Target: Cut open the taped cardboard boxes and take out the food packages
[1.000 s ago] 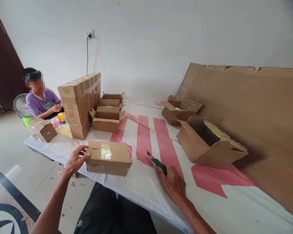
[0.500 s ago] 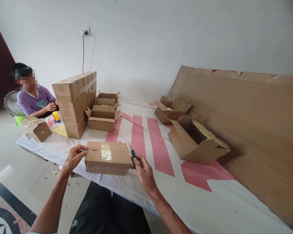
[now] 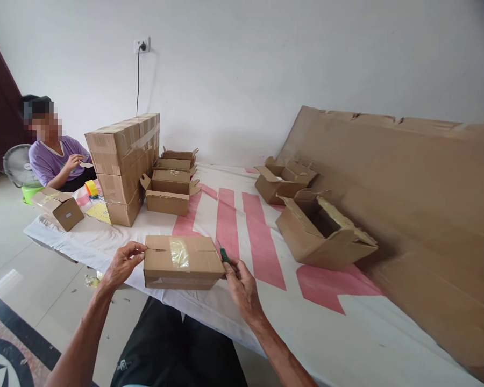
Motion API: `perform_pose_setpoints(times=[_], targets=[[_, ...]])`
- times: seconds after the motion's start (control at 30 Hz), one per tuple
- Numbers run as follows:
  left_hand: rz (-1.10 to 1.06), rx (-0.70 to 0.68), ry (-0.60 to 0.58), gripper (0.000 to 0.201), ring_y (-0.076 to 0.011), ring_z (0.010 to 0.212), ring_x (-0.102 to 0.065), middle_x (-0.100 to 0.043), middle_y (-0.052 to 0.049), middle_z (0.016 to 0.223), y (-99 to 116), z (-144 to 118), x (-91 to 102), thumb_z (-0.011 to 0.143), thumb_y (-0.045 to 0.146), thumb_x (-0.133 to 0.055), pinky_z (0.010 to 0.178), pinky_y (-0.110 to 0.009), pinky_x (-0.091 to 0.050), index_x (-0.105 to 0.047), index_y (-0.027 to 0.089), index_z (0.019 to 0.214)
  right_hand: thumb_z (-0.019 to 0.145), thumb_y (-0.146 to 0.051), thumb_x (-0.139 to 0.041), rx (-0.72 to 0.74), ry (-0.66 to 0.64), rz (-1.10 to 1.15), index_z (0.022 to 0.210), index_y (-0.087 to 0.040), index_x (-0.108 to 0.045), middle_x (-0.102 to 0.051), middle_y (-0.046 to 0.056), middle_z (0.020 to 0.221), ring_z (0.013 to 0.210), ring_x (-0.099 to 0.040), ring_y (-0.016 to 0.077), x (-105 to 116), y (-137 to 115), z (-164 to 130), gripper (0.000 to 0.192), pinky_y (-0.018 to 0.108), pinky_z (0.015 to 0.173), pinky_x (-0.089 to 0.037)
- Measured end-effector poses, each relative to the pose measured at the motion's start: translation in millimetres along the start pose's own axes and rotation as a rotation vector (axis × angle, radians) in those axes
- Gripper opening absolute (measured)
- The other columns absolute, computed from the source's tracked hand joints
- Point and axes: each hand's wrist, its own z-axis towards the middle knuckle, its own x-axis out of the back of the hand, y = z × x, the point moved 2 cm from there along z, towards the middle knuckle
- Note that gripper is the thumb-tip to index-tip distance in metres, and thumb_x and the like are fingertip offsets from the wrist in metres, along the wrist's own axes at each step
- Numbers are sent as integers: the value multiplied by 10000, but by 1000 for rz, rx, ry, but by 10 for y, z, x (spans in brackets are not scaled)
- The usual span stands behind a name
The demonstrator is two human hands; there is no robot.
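Observation:
A closed cardboard box (image 3: pixel 201 257) lies at the table's near edge in front of me, a strip of clear tape across its top seam. My left hand (image 3: pixel 125 263) pinches the box at its upper left corner, thumb and fingers together. At the right end, my right hand (image 3: pixel 242 285) is closed around a small green-handled knife (image 3: pixel 225 255), its thin metal tip pointing up and away from me. The fingers of that hand are close against the box's right side; whether they press on it is partly hidden.
Stacked taped boxes (image 3: pixel 123 161) stand at the back left, with open boxes (image 3: pixel 167 196) beside them. Two more open boxes (image 3: pixel 306 236) are on the right, before a large leaning cardboard sheet (image 3: pixel 419 215). A co-worker (image 3: pixel 58 156) sits far left, near a tape roll (image 3: pixel 91 188).
The box and both my hands have shifted slightly right in view. The knife's tip has tilted a little. The co-worker's hand has risen, holding a pale piece.

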Motion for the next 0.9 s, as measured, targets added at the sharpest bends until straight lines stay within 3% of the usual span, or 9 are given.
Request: perform_pose_setpoints(times=[0.3,0.43,0.53,0.7,0.8,0.9], targets=[[85,-34,50,217,-230,934,-673,-716,-59,935,14,-24,-59,797,405,-753,796,-311,-525,-761,196,852,811,-826,-681,-18,-8,-30,1055,-210,-712,-810,116,989,942,-728,311,55,-18,-40,663,428,829,-614],[107,-74,54,193,-228,959,-681,-725,-60,988,-2,-29,-77,825,381,-716,868,-330,-525,-770,202,871,797,-858,-670,-27,-5,-50,1052,-209,-703,-806,119,981,930,-728,310,83,-42,-64,698,432,837,-606],[135,-53,47,193,-215,915,-687,-745,-63,1030,17,-24,-77,802,362,-706,812,-318,-517,-765,201,890,820,-855,-646,-16,-14,-61,1062,-204,-697,-803,124,992,937,-729,309,74,-62,-89,696,434,841,-603],[182,22,55,238,-206,838,-683,-752,-40,890,67,-13,-89,779,332,-679,754,-307,-509,-758,197,957,851,-823,-624,20,-36,-99,1054,-209,-700,-791,118,984,910,-721,299,108,-88,-73,651,430,815,-603],[180,-2,65,244,-214,870,-687,-752,-45,910,83,-25,-105,810,383,-687,761,-309,-531,-759,202,957,888,-785,-600,75,-51,-177,1067,-212,-712,-762,84,914,834,-692,264,218,-239,38,611,395,772,-587],[180,-55,79,265,-234,966,-695,-750,-66,1013,72,-50,-132,849,450,-691,778,-309,-547,-757,209,938,936,-739,-562,144,-159,-305,1045,-216,-733,-680,31,763,705,-607,219,305,-579,197,561,345,679,-525]])
